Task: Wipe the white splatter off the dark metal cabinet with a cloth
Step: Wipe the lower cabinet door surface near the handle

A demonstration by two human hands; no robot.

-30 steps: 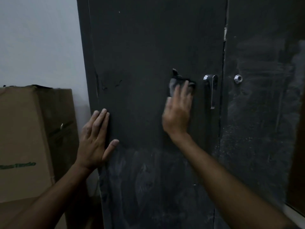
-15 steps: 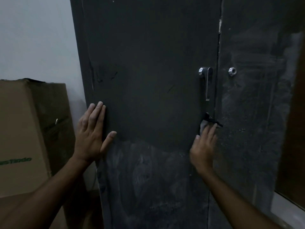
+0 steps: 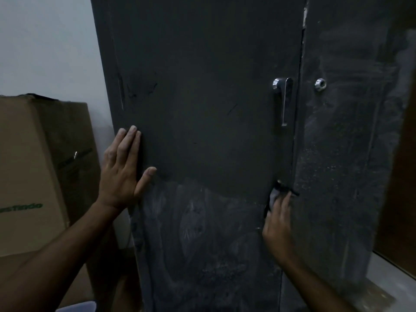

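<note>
Brown cardboard box (image 3: 27, 176) with green lettering at far left, against a pale wall (image 3: 45, 41); just right of it, left hand (image 3: 122, 170) pressed flat on the left edge of the tall dark grey metal cabinet (image 3: 202, 75), fingers straight and together, thumb splayed; upper left door plain dark, lower part smeared with hazy white splatter (image 3: 193, 221); chrome lever handle (image 3: 284, 97) near the door seam; below it, right hand (image 3: 278, 224) pressing a small crumpled grey cloth (image 3: 273, 194) against the seam, fingers fairly straight over the cloth, blurred; round chrome lock (image 3: 320, 84) on the dusty, streaked right door.
</note>
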